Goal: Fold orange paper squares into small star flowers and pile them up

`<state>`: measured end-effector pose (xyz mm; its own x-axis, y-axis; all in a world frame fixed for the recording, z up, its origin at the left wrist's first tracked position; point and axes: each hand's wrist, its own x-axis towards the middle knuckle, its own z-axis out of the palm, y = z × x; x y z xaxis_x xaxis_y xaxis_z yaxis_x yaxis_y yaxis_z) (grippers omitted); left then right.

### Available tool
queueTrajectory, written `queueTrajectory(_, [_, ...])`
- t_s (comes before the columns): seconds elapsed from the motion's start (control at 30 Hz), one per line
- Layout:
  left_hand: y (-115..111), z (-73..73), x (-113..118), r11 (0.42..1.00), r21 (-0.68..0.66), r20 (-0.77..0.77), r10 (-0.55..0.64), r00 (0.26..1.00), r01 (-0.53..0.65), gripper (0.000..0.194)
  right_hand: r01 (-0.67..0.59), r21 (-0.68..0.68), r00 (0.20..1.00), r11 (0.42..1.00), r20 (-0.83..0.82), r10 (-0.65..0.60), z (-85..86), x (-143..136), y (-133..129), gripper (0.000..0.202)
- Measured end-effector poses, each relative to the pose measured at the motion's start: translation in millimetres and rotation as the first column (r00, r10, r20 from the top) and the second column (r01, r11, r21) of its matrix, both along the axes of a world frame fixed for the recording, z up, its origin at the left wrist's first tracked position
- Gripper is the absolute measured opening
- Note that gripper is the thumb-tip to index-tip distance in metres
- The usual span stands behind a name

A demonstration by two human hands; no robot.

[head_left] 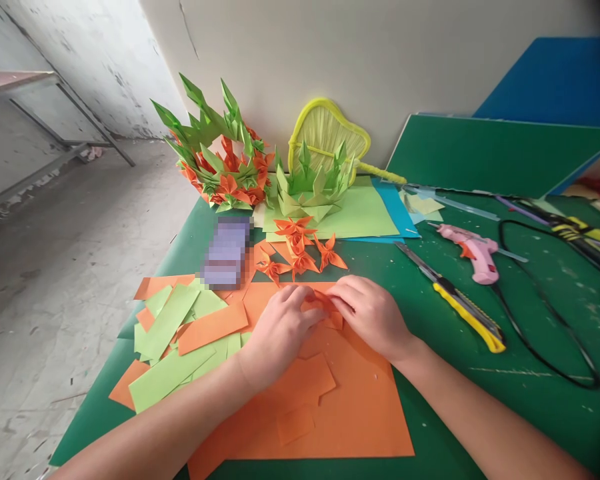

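Over a large orange sheet (pixel 365 413), my left hand (pixel 283 330) and my right hand (pixel 370 313) meet, fingers closed on a small piece of orange paper (pixel 323 297) between them. The fingers hide much of that piece. Just beyond them lie several folded orange paper flowers (pixel 300 250). Orange and green paper strips (pixel 170 323) are piled to the left of my left hand. A loose orange piece (pixel 307 380) rests on the big sheet below my hands.
Behind stand a green paper crown (pixel 315 193), an orange-and-green one (pixel 225 167) and a yellow fan (pixel 325 133). To the right lie a yellow cutter (pixel 460 307) and a pink glue gun (pixel 473 250) with its black cable. A blurred phone-like object (pixel 227 253) lies left.
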<state>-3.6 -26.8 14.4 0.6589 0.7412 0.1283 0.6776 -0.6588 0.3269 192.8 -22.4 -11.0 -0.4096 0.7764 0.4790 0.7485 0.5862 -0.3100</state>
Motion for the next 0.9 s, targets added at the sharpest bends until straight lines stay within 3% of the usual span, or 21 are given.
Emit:
queueTrajectory(0.17, [-1.3,3.1,0.5,1.000,-0.013,-0.009,0.010,1.000,-0.011,0.025,-0.097,0.002,0.990,0.995,0.108,0.096,1.8,3.9,-5.1,0.021])
queueTrajectory(0.33, [-3.5,-2.4,-0.7,1.000,0.020,0.072,-0.007,0.997,0.006,0.025,-0.116,-0.068,0.984,0.991,0.131,0.124,5.5,9.1,-7.0,0.025])
queueTrajectory(0.57, [-2.3,-1.8,-0.1,0.999,-0.007,0.013,-0.032,0.999,0.032,0.028,-0.138,-0.115,0.967,0.984,0.200,0.159,10.4,11.5,-8.2,0.031])
queueTrajectory(0.9, [-2.5,-3.8,-0.9,0.998,0.019,0.007,-0.064,0.998,0.064,0.028,-0.187,-0.033,0.958,0.982,0.214,0.190,9.8,16.0,-9.4,0.030])
